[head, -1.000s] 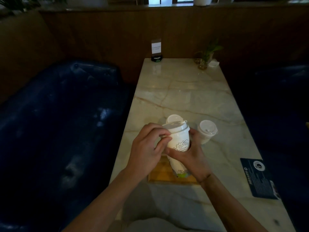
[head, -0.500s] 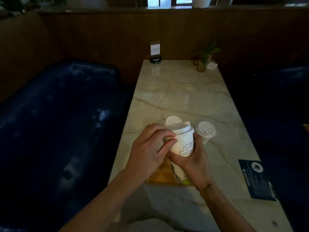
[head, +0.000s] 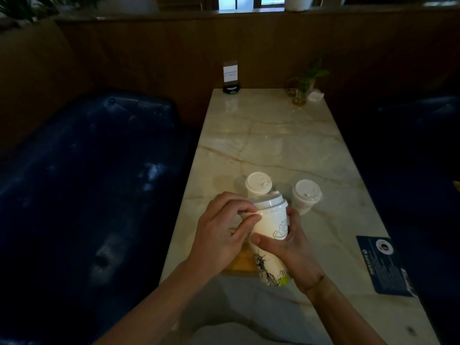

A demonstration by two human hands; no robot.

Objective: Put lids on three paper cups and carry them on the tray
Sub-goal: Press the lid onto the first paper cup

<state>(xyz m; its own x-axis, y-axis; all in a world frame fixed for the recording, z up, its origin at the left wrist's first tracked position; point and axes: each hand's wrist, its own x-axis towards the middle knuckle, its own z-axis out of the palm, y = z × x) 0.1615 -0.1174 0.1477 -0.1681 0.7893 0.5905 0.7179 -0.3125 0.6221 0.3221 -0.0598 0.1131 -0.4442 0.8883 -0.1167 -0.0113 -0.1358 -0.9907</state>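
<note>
A tall white paper cup (head: pixel 271 235) with line drawings is held tilted above the wooden tray (head: pixel 242 262). My right hand (head: pixel 291 250) wraps its body from the right. My left hand (head: pixel 221 235) pinches the white lid (head: pixel 268 201) at the cup's rim on the left side. Two more lidded cups stand behind on the marble table: one (head: pixel 257 185) at the left, one (head: pixel 306 195) at the right. The tray is mostly hidden under my hands.
The marble table (head: pixel 268 135) runs away from me between two dark blue sofas (head: pixel 87 183). A dark leaflet (head: pixel 383 262) lies at the right edge. A card stand (head: pixel 231 77) and a small plant in a glass (head: pixel 301 92) stand at the far end.
The cup in my hands has tilted and shifted slightly; my left fingers have moved along the lid's rim. The two cups behind have stayed put.
</note>
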